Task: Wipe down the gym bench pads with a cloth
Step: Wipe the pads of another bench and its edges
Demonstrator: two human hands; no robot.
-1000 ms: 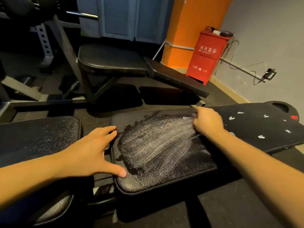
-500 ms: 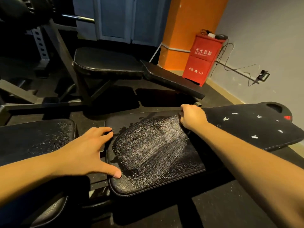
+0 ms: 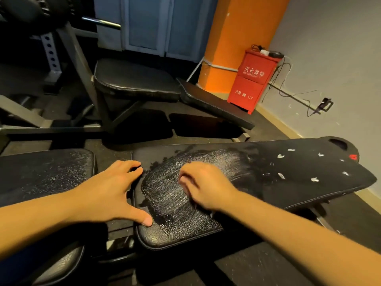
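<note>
Before us: the long pad runs from centre to far right, with the seat pad just beside its left end.
Left hand: ours bridges the gap between both pads, thumb on the long pad's near corner.
Right hand: ours rests on the long pad, near the left hand but apart.
Behind: a second bench stands across the floor, its sloping pad on the right.
Far corner: a fire box stands beside the pillar.

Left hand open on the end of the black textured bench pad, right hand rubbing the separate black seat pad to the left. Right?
No. Head view: right hand rubs the same black textured bench pad the left hand rests on.
</note>
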